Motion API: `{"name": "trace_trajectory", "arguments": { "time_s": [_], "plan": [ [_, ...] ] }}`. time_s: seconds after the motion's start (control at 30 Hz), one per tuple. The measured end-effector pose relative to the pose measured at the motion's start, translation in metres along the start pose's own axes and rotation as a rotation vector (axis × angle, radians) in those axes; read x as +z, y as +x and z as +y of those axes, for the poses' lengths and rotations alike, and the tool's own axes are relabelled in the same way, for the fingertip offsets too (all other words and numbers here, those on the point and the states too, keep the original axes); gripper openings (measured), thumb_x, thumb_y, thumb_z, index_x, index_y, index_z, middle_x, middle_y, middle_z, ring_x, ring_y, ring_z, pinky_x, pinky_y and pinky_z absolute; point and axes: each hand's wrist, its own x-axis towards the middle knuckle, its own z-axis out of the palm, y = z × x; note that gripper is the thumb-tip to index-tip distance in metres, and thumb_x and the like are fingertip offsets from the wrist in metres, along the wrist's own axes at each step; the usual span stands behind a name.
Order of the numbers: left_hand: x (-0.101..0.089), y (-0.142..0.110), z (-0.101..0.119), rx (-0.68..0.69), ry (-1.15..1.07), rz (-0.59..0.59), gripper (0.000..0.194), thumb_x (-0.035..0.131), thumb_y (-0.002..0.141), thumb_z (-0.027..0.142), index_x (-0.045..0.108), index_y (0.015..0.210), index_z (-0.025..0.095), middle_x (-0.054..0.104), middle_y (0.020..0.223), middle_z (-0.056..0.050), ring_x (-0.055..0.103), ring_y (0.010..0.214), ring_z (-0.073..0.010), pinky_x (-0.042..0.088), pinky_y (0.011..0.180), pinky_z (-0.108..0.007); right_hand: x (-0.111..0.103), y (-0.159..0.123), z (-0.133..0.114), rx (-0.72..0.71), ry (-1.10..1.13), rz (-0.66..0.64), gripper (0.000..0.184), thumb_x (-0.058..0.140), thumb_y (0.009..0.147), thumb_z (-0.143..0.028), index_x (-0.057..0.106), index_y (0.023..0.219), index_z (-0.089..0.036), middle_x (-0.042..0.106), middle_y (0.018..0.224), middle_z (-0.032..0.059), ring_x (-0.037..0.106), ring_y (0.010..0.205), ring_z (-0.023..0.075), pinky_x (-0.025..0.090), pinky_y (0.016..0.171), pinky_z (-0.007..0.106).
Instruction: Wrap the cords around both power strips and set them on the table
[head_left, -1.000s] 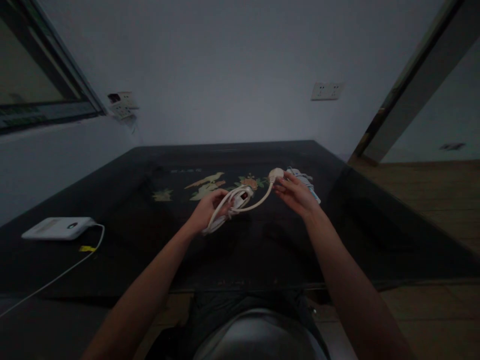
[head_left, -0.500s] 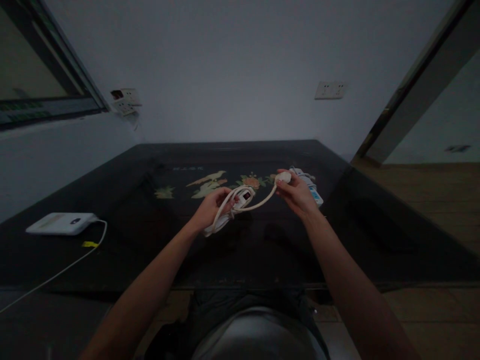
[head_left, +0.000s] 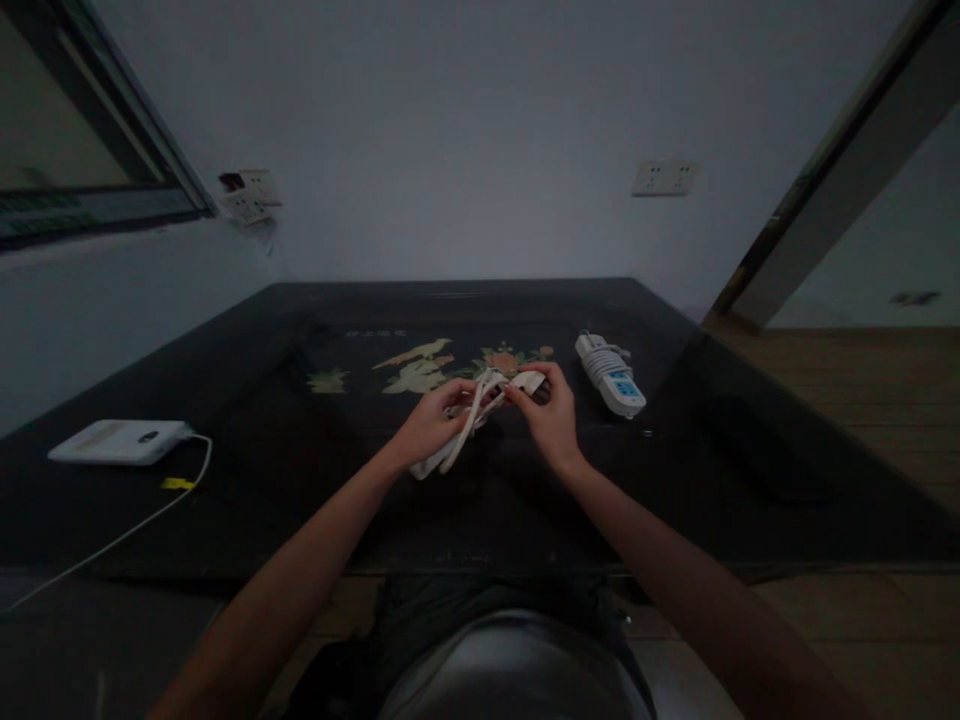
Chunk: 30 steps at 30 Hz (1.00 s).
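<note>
My left hand (head_left: 429,424) grips a white power strip (head_left: 433,460) with its cream cord (head_left: 471,425) looped around it, held just above the dark table (head_left: 315,480). My right hand (head_left: 551,418) pinches the cord's plug end (head_left: 527,382) right beside the strip, fingers closed on it. Both hands meet near the middle of the table. A second white power strip (head_left: 611,373) with its cord wrapped round it lies on the table to the right of my right hand.
A white flat device (head_left: 120,442) with a cable (head_left: 127,535) running off the front edge and a yellow tag (head_left: 175,483) sits at the table's left. Painted bird and flower figures (head_left: 420,368) decorate the tabletop. Wall sockets (head_left: 664,178) are on the back wall; a doorway (head_left: 847,170) is at right.
My right hand has brought the plug end leftward to the strip, closing the gap to my left hand. The second power strip, earlier behind that hand, now shows fully.
</note>
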Motion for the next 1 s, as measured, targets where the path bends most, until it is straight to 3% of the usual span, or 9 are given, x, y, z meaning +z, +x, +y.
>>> {"name": "trace_trajectory", "arguments": {
  "time_s": [0.13,0.27,0.37,0.57,0.7,0.83,0.9,1.0],
  "plan": [
    [0.004,0.001,-0.001,0.012,-0.014,0.010,0.022,0.061,0.082,0.028,0.055,0.100,0.017,0.066,0.104,-0.008,0.064,0.095,-0.0192,0.050,0.086,-0.036,0.006,-0.010,0.004,-0.090,-0.116,-0.170,0.024,0.059,0.083,-0.033,0.056,0.106,-0.027,0.055,0.105,0.0058,0.055,0.099,0.0218,0.049,0.086,0.039],
    [0.004,0.002,-0.002,-0.018,-0.054,0.054,0.024,0.061,0.081,0.029,0.053,0.100,0.018,0.065,0.098,-0.006,0.064,0.086,-0.0175,0.052,0.075,-0.032,-0.001,-0.005,0.007,-0.095,-0.144,-0.303,0.040,0.058,0.082,-0.026,0.055,0.122,-0.030,0.048,0.119,0.0085,0.049,0.114,0.0251,0.046,0.093,0.044],
    [0.002,0.001,-0.003,-0.042,-0.063,0.051,0.023,0.061,0.081,0.028,0.053,0.100,0.018,0.064,0.086,-0.003,0.063,0.076,-0.0156,0.051,0.069,-0.029,-0.011,0.005,0.009,-0.039,-0.124,-0.407,0.050,0.065,0.074,-0.019,0.058,0.123,-0.031,0.050,0.117,0.0075,0.050,0.112,0.0249,0.048,0.092,0.044],
    [-0.001,0.002,-0.006,-0.155,-0.040,0.035,0.019,0.050,0.086,0.028,0.060,0.100,0.019,0.065,0.084,-0.002,0.062,0.070,-0.0134,0.048,0.063,-0.026,-0.017,0.012,0.006,-0.053,-0.204,-0.422,0.054,0.070,0.068,-0.011,0.063,0.118,-0.029,0.058,0.110,0.0052,0.056,0.106,0.0219,0.043,0.098,0.043],
    [0.002,0.002,-0.007,-0.079,-0.036,-0.028,0.022,0.057,0.083,0.029,0.059,0.102,0.018,0.067,0.091,-0.004,0.064,0.076,-0.0146,0.050,0.068,-0.027,-0.012,0.006,0.004,-0.065,-0.300,-0.389,0.053,0.069,0.068,-0.009,0.063,0.117,-0.027,0.062,0.110,0.0068,0.058,0.101,0.0228,0.047,0.091,0.042],
    [0.005,0.001,-0.006,-0.003,0.125,0.046,0.027,0.062,0.081,0.028,0.056,0.106,0.020,0.067,0.089,-0.002,0.064,0.080,-0.0155,0.051,0.074,-0.029,-0.009,0.002,0.004,-0.128,-0.411,-0.361,0.048,0.064,0.071,-0.009,0.063,0.116,-0.024,0.064,0.109,0.0071,0.059,0.095,0.0207,0.049,0.086,0.039],
    [0.005,0.000,-0.007,-0.002,0.209,0.091,0.028,0.062,0.081,0.029,0.057,0.107,0.020,0.066,0.082,-0.001,0.063,0.076,-0.0153,0.050,0.072,-0.029,-0.011,0.004,0.002,-0.114,-0.412,-0.399,0.049,0.063,0.070,-0.007,0.062,0.117,-0.022,0.063,0.112,0.0077,0.060,0.096,0.0197,0.050,0.085,0.037],
    [0.006,0.000,-0.009,-0.026,0.275,0.124,0.028,0.060,0.082,0.031,0.059,0.108,0.019,0.065,0.082,-0.002,0.063,0.074,-0.0156,0.050,0.069,-0.029,-0.022,0.011,-0.003,0.012,-0.322,-0.560,0.057,0.062,0.069,-0.006,0.057,0.123,-0.022,0.060,0.120,0.0085,0.062,0.094,0.0180,0.053,0.080,0.033]
  ]
}}
